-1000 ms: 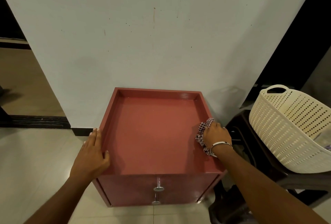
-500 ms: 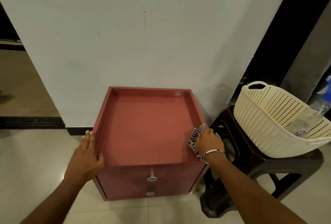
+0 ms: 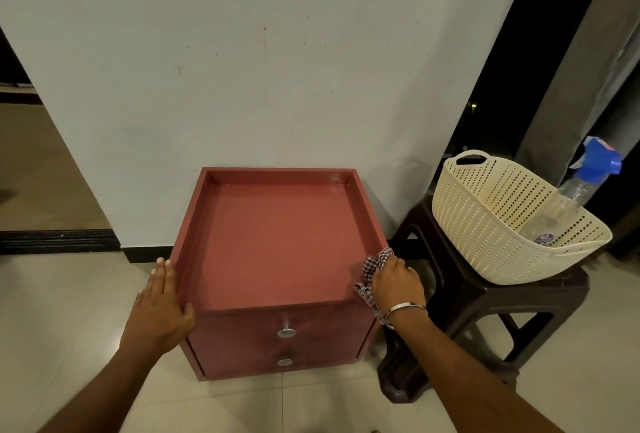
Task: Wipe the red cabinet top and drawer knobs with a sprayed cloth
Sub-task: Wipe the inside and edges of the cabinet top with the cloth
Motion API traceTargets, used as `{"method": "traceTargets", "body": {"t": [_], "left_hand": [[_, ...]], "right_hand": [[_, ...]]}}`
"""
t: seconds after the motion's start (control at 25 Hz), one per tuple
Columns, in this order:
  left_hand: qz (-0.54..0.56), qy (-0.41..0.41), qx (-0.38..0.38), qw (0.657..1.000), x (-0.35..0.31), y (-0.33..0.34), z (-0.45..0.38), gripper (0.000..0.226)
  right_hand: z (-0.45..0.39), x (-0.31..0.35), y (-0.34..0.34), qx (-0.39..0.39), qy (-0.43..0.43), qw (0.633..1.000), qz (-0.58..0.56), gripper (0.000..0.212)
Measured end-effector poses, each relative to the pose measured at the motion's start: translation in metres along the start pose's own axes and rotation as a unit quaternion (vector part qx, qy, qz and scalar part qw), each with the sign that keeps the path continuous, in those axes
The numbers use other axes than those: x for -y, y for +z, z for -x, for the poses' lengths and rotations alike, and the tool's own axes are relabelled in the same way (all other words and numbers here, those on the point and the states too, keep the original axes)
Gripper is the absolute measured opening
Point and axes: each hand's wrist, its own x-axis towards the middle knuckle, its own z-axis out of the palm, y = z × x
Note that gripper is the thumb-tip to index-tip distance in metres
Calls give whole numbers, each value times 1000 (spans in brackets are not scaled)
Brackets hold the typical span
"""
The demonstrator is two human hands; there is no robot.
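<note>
The red cabinet (image 3: pixel 277 245) is parked on the tiled floor (image 3: pixel 69 311) right against the white wall (image 3: pixel 259 69). Its top is a shallow tray shape, with a raised lip seen running round the back and both sides, and a bit of glare is caught near the far right corner. Two drawer fronts are seen below, each fitted with a round silver knob: the upper knob (image 3: pixel 286 332) and the lower knob (image 3: pixel 284 362), stacked one under the other at the middle of the front.

The checked cloth (image 3: pixel 372 271) is bunched up on the right edge of the cabinet top, near the front right corner, and is gripped by the right hand (image 3: pixel 398 285), fingers curled over it. A metal bangle (image 3: pixel 407 308) is worn on that wrist. The left hand (image 3: pixel 161 308) is laid flat against the left edge near the front left corner, fingers straight and together, thumb hooked onto the front lip.

To the right, a dark plastic stool (image 3: pixel 485 311) is set close beside the cabinet, and a cream perforated basket (image 3: pixel 502 225) is carried on it. A clear spray bottle (image 3: pixel 568 200) with a blue head is leaned inside the basket; its label is too small to be read. Most of the cloth is hidden under the hand, and both forearms are cut off by the bottom of the frame.
</note>
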Motion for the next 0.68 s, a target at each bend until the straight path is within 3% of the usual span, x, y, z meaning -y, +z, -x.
{"method": "traceTargets", "body": {"t": [0.36, 0.68], "left_hand": [[-17, -36, 39, 998, -8, -6, 23, 105], [-41, -91, 66, 993, -28, -7, 55, 106]], "right_hand": [[55, -16, -1, -5, -5, 999, -37, 36], [114, -11, 24, 58, -38, 987, -146, 26]]}}
